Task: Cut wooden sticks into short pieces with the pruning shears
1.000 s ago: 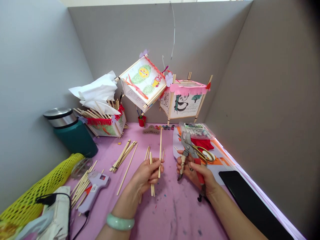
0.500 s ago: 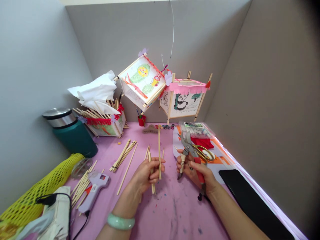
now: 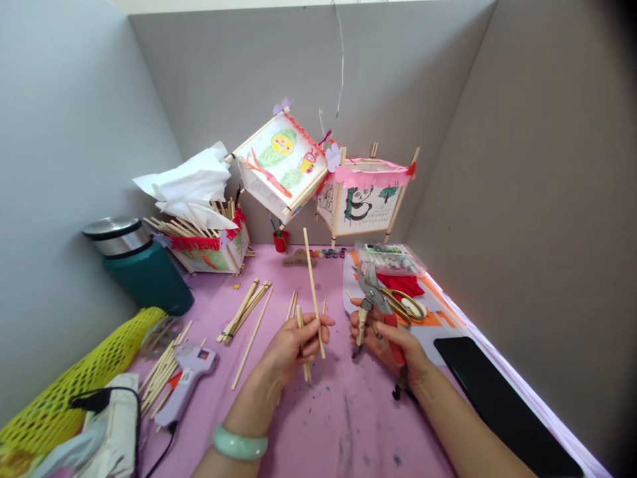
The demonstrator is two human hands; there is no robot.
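Just now, the wooden stick [image 3: 312,279] pinched in the left hand [image 3: 292,346] tipped toward eleven o'clock, so it leans clear of the pruning shears [image 3: 372,292] gripped at two o'clock in the right hand [image 3: 410,346].

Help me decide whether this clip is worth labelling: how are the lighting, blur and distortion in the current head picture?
Head view: left partition pale, right partition darker, with black vignetting at the upper-right corner; head view: pruning shears and the uppermost stick in the left hand fairly crisp, bottom-left corner smeared; head view: teal bottle leans outward, probably from wide-angle stretch.
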